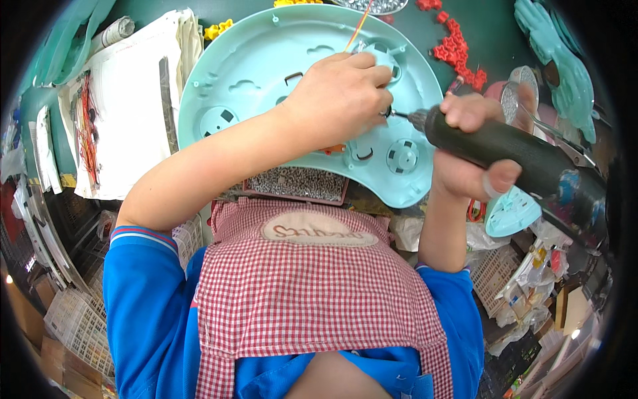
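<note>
A teal, kidney-shaped plastic shell (252, 60) lies hollow side up before me. My right hand (475, 126) is wrapped round a dark power screwdriver (505, 143), held nearly level with its bit pointing left into the shell. Over the shell's right half, my left hand (349, 90) is closed, fingers curled down beside the bit's tip. A small dark part shows at those fingertips, but what they grip is mostly hidden. Red and yellow wires (359, 28) rise beyond my left hand. A brown curved piece (293, 78) rests in the shell.
A pink-rimmed tray of small metal screws (296, 183) sits between the shell and my apron. Red plastic parts (457, 53) lie at the far right, near teal pieces (565, 73) and scissors (565, 139). White sheets with wires (126, 100) are on the left.
</note>
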{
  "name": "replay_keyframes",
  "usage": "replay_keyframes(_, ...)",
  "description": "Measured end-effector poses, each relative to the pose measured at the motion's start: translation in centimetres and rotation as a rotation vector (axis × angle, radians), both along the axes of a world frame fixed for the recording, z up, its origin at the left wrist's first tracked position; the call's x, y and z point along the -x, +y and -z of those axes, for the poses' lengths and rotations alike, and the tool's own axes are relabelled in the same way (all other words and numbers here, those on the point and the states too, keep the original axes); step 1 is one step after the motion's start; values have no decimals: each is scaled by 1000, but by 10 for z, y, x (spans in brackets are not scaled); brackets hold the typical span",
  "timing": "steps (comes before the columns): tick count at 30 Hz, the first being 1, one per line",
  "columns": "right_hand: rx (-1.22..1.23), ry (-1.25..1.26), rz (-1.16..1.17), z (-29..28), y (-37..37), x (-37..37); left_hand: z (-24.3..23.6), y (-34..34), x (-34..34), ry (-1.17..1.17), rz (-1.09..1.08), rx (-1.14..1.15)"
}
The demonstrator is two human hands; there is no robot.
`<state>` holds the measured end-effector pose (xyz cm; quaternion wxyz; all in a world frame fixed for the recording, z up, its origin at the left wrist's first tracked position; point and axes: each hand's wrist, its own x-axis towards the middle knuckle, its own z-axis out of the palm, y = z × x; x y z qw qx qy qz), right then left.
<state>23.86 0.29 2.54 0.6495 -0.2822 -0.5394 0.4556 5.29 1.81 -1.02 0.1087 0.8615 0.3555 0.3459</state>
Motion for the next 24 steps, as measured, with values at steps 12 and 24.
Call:
replay_keyframes(12, -72, 76, -88, -17, -1, -9, -4, 142, 22, 438, -374, 155)
replay_keyframes(24, -102, 140, -282, -22, -10, 14, -15, -23, 21, -194, 0, 507)
